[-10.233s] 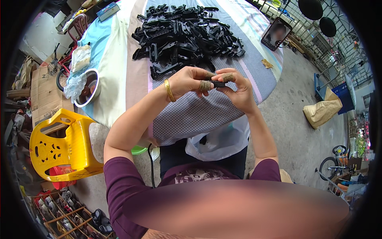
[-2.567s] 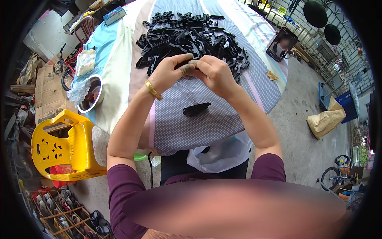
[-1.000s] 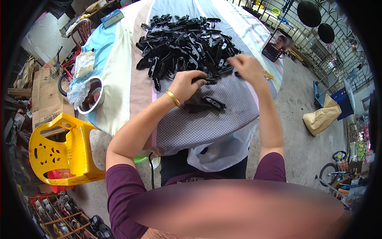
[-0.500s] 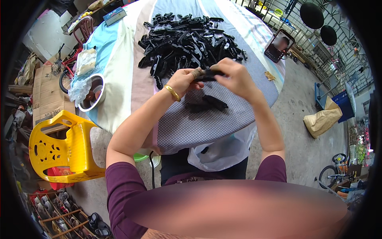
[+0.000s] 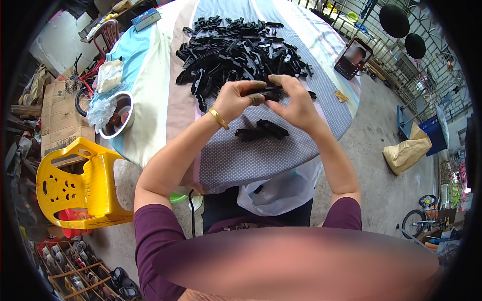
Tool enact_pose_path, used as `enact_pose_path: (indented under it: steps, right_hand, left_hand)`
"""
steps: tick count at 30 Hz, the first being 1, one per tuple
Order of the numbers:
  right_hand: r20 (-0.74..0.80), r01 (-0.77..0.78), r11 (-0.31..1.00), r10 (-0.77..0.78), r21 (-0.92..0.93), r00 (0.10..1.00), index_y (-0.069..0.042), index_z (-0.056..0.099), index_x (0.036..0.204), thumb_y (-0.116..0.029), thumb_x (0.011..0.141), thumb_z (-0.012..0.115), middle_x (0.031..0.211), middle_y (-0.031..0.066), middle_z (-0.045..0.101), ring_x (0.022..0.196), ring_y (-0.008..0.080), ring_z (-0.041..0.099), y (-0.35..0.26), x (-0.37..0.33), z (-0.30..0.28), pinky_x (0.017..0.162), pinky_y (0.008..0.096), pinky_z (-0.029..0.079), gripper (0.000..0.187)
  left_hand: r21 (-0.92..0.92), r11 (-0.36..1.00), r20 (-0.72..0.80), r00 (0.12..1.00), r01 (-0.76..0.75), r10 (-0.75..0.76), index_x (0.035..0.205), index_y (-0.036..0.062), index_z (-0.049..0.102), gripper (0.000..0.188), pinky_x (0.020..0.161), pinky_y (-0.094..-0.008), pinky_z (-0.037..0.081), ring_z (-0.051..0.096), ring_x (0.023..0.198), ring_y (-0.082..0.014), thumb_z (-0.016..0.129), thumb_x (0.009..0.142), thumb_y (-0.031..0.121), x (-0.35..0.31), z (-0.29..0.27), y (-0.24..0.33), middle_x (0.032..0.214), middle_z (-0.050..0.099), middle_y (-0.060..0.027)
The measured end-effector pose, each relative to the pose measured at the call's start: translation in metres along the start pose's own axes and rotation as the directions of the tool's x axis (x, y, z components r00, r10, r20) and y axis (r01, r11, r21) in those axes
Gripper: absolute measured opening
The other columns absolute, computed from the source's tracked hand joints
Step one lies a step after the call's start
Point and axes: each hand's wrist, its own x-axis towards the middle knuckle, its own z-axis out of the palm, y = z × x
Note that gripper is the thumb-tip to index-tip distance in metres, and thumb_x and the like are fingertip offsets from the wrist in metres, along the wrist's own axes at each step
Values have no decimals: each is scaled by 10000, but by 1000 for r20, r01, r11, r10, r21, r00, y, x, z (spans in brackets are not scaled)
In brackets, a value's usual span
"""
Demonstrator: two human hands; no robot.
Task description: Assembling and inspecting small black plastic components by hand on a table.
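Pinching a slim black plastic piece (image 5: pixel 272 94), the left hand (image 5: pixel 237 100) probably steadies it.
From where I stand, the right hand (image 5: pixel 296 104) is spread around its end, perhaps for control.

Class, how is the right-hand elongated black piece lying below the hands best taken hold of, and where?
Probably pinch the elongated black piece across its middle, from the right: it lies slantwise on the dotted grey cloth, its right end free, while a second dark elongated piece crowds its left.
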Motion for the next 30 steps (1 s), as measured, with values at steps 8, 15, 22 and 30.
enact_pose_path:
  steps: [8,15,22,30]
  right_hand:
    - [413,-346,933,278,99,867,-7,631,993,-185,694,743,863,61,652,726,120,559,-3,-1,-22,656,261,453,366]
    - [339,-293,954,254,68,906,-23,642,987,-209,707,737,902,99,646,763,153,583,30,-7,-42,666,263,474,349]
    - [365,-111,887,296,-449,883,-9,632,994,-202,743,691,857,95,624,735,166,577,87,-16,-61,653,288,473,322]
    - [231,-280,955,251,101,940,9,624,1003,-153,800,640,820,86,633,700,140,571,66,33,-12,636,265,460,261]
  left_hand:
    - [456,855,-15,958,-247,286,1071,16,622,333,722,-219,504,614,787,-81,646,744,-46,-9,15,10,888,682,-95]
    - [615,771,153,984,-164,87,1048,27,635,295,702,-276,500,628,765,-165,683,769,110,-10,15,1,920,661,-119]
    - [645,654,333,915,-396,226,1041,112,641,248,842,-340,436,509,949,-267,607,800,165,0,11,-18,1058,595,-81]
    - [903,96,361,861,-418,357,1003,123,621,274,855,-341,435,489,978,-239,551,740,91,16,0,-19,1092,526,-47]
